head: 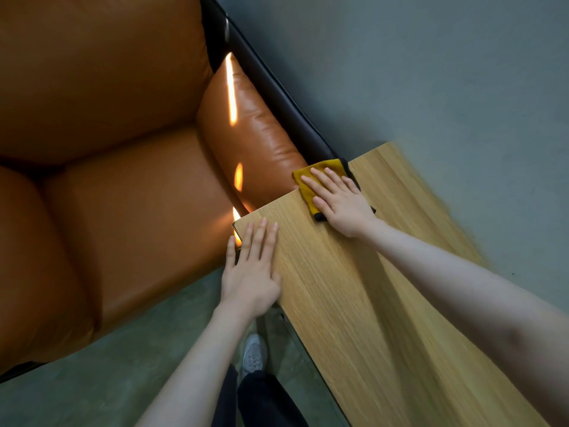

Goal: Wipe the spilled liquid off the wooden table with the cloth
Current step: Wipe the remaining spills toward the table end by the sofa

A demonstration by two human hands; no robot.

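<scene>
The cloth (320, 177) is a small mustard-yellow square with a dark edge or dark underside showing along its right and near sides. It lies flat at the far left corner of the wooden surface (369, 303), its far part hanging a little past the edge toward the sofa (107, 149). The right hand (338, 201) lies palm down on the cloth with fingers spread and flat, covering most of its near half, so the full outline of the cloth cannot be seen. The left hand (251, 269) rests palm down at the left edge of the surface, nearer than the cloth, fingers straight and close together, thumb hanging over the side. The surface is pale wood with a long straight grain; its right and near parts run out of view. No wet patch can be made out on the wood; the grain is slightly blurred. The orange leather sofa fills the left side, with bright streaks of light on its arm. Below the left forearm, a grey shoe (255, 352) and dark trouser legs stand on the green-grey floor (92, 380), partly hidden by the arm.
</scene>
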